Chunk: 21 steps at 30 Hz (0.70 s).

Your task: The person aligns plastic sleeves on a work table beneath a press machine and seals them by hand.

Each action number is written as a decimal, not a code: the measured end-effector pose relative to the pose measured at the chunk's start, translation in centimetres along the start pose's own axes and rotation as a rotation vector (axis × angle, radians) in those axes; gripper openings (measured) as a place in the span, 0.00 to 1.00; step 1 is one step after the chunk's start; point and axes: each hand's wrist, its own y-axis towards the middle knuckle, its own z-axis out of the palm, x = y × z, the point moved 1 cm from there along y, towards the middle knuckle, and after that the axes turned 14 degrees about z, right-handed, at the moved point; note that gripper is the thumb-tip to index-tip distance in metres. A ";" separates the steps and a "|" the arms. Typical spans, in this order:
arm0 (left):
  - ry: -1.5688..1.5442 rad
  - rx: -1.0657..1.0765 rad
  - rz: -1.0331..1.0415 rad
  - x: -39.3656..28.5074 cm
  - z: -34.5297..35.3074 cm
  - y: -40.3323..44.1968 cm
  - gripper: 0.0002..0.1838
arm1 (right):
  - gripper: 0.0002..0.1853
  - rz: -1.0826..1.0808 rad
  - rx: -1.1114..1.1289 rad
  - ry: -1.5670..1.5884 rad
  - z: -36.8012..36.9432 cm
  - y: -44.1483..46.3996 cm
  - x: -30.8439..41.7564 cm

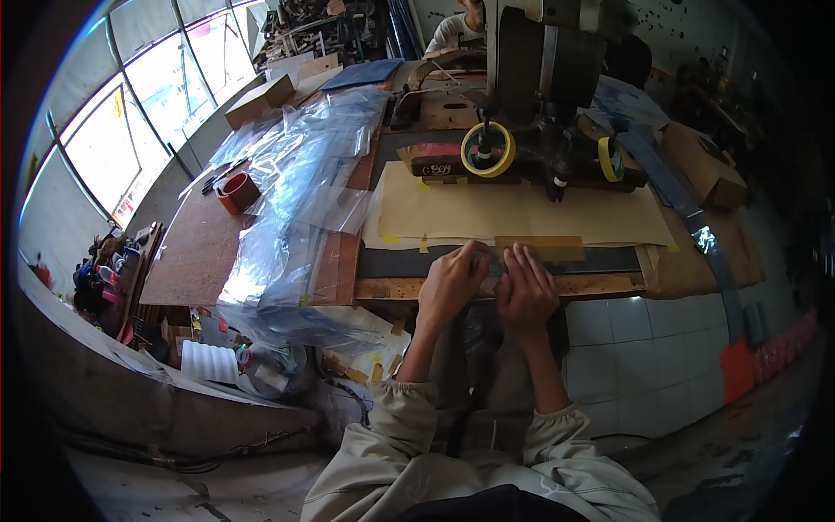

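My left hand [454, 283] is at the front edge of the work table, its fingers curled in a pinch. What it holds, if anything, is too small to make out. Close beside it, my right hand [527, 289] lies with its fingers stretched out and close together, over the dark strip of the table bed [600, 260]. A strip of brown tape [557, 249] lies just beyond my right fingertips, along the front edge of a tan sheet [522, 211]. Small yellow tape pieces [424, 244] stick to the sheet's left front edge.
Above the sheet stands a press machine [531, 78] with a yellow tape roll [488, 149] hanging on it. Clear plastic sheets [300, 209] cover the left side, near a red-brown tape roll [237, 193]. A cardboard box [703, 165] sits right. Another person [454, 33] is behind.
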 end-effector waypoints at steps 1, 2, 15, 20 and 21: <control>0.001 0.009 -0.005 0.0 0.0 -0.1 0.10 | 0.21 0.001 -0.001 0.000 0.0 0.0 0.0; 0.002 -0.001 0.000 0.0 0.0 -0.1 0.10 | 0.21 0.001 -0.001 -0.002 0.0 -0.1 0.0; 0.174 -0.074 0.071 -0.1 0.5 -0.5 0.08 | 0.21 -0.004 0.003 -0.012 0.0 0.0 -0.1; 0.177 -0.079 0.075 0.0 0.6 -0.5 0.08 | 0.21 -0.003 0.004 -0.012 0.0 0.0 -0.1; 0.179 -0.081 0.077 0.0 0.6 -0.5 0.08 | 0.20 -0.005 0.005 -0.013 0.0 0.0 -0.1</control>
